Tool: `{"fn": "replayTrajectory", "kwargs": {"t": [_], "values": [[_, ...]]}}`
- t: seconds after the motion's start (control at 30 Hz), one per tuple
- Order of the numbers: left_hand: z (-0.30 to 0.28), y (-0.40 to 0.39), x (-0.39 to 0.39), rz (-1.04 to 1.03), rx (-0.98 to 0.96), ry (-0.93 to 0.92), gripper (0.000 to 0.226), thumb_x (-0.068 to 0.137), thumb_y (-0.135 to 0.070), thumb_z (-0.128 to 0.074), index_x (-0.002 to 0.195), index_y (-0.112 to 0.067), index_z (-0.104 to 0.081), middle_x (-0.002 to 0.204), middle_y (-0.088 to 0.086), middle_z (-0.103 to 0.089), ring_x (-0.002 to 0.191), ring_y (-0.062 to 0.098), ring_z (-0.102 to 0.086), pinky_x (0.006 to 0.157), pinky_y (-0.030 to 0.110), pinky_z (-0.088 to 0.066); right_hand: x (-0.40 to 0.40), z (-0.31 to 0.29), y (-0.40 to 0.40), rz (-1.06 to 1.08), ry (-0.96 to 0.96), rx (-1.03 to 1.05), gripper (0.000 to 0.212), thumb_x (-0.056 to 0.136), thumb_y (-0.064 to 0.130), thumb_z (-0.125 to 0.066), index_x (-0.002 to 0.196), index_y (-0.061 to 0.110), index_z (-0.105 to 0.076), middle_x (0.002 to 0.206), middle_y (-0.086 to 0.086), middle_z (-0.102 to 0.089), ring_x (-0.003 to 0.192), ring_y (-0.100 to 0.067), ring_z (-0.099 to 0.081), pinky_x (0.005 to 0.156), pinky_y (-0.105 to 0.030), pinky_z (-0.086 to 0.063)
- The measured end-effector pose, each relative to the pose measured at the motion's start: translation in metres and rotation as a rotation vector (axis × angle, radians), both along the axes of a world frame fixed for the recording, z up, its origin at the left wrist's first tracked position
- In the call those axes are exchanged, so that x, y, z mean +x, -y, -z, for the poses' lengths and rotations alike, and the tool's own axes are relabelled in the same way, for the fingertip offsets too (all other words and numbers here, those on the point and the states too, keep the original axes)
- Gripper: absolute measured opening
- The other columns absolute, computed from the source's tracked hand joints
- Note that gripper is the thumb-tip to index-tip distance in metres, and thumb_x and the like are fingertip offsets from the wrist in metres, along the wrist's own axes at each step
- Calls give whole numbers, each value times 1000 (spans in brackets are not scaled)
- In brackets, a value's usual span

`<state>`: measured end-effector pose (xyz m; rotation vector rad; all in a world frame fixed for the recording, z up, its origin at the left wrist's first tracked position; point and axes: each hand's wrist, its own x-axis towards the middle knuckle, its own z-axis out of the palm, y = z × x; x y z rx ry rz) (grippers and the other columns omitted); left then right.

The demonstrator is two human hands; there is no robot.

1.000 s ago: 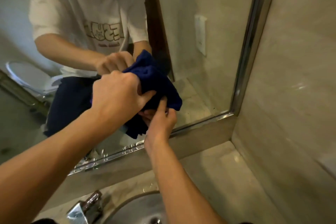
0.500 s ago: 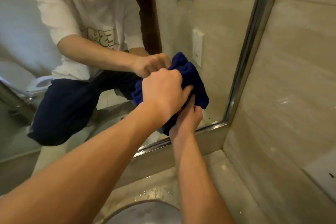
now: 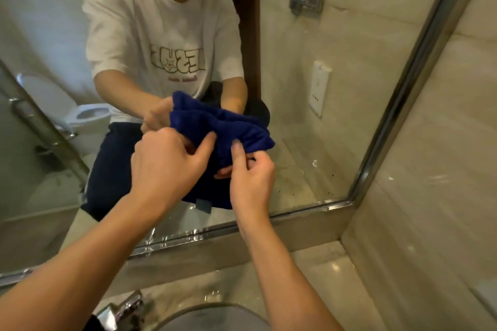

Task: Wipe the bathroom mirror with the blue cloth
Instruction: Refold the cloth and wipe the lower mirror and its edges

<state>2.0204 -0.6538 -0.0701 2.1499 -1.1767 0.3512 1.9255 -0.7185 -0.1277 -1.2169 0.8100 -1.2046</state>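
Both hands hold the blue cloth (image 3: 228, 131) bunched up in front of the lower part of the mirror (image 3: 349, 88), above its bottom metal frame (image 3: 309, 209); whether the cloth touches the glass cannot be told. The left hand (image 3: 164, 166) grips the cloth's left side, thumb extended across the fabric and the other fingers curled under it. The right hand (image 3: 250, 177) pinches the cloth's lower right part, forefinger laid up against the fabric, the remaining fingers curled behind. The cloth's lower edge, carrying a small grey tag, hangs between the two wrists. Dark specks lie on the glass to the right of the cloth, near the mirror's bottom right corner. Below the mirror frame sits a pale stone counter (image 3: 322, 277), with a chrome tap (image 3: 121, 309) and the rim of a basin (image 3: 215, 314) at the near edge. A beige tiled wall (image 3: 435, 169) adjoins the mirror's right side.
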Motion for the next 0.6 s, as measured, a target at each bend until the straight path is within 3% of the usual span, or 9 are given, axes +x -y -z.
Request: {"fn": "replayTrajectory", "kwargs": {"t": [0.17, 0.27, 0.4, 0.5, 0.6], "values": [[-30, 32, -30, 91, 29, 14, 65, 84, -72, -35, 60, -19, -65, 59, -2, -64, 61, 22, -63, 64, 38, -53, -22, -28, 31, 175, 37, 10, 32, 95, 31, -61, 74, 7, -58, 49, -4, -64, 45, -16, -63, 51, -28, -52], [-62, 51, -54, 170, -29, 63, 52, 93, -59, -49, 56, -22, -57, 52, -7, -56, 50, 11, -56, 52, 29, -46, -31, -50, 44, 295, 172, 143, 30, 95, 34, -60, 76, 12, -54, 47, 4, -59, 44, -12, -58, 51, -29, -52], [-65, 47, -52, 138, 1, 97, 48, 94, -54, -49, 62, -21, -57, 59, -5, -58, 56, 18, -59, 54, 31, -46, -10, -56, 26, 414, 260, 148, 25, 97, 33, -58, 81, 13, -57, 67, 3, -67, 53, -6, -59, 47, -21, -46], [-49, 17, -24, 89, 24, 46, 52, 94, -58, -46, 57, -21, -54, 59, -2, -61, 59, 22, -60, 57, 32, -48, 21, -44, -2, 460, 158, 78, 22, 97, 32, -57, 89, 12, -61, 72, 1, -68, 53, 0, -60, 48, -21, -47], [-36, -17, 11, 26, -22, -40, 60, 91, -61, -47, 50, -18, -55, 50, -4, -59, 52, 17, -58, 54, 33, -47, 43, -41, -25, 389, 16, -42, 18, 96, 38, -57, 83, 25, -59, 66, 2, -67, 54, -15, -64, 51, -36, -53]]}}
